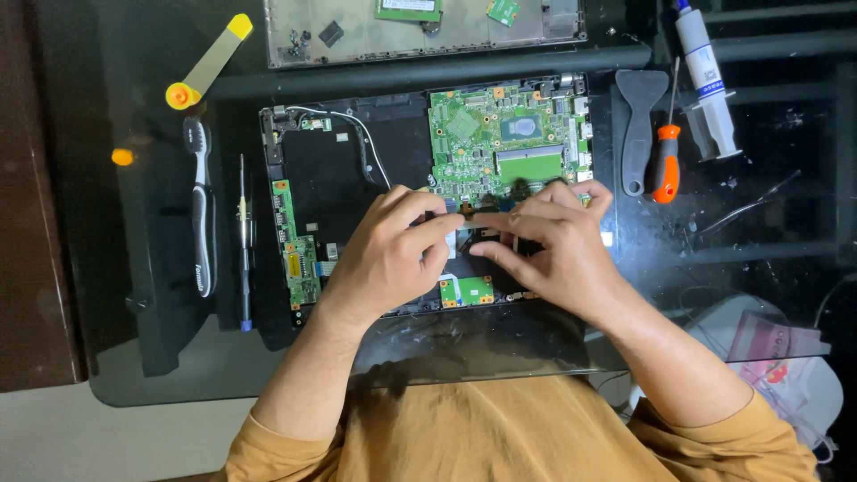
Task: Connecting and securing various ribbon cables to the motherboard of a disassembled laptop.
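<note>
Your left hand (388,254) and right hand (549,245) meet over the middle of the opened laptop base (335,192), fingertips almost touching each other. Both grips are pressed together on a small dark part (470,214) that sits between them, at the lower edge of the green mainboard (500,138); your left thumb and forefinger pinch it from one side, your right forefinger and thumb from the other. What exactly the part is, the view is too small to tell.

Just below your grip lies a small green board (467,290) in the base. Off beyond your left hand, a long narrow green board (295,259) runs along the base's edge. Farther out on that side, on the glass table (161,348), lie a thin screwdriver (244,241) and a black and white toothbrush (202,210), side by side.

Beyond your right hand rest a grey plastic pry tool (639,125) and an orange-handled screwdriver (665,152), just beside each other, with a white syringe tube (705,76) past them. Above the mainboard lies the removed bottom cover (420,36).
</note>
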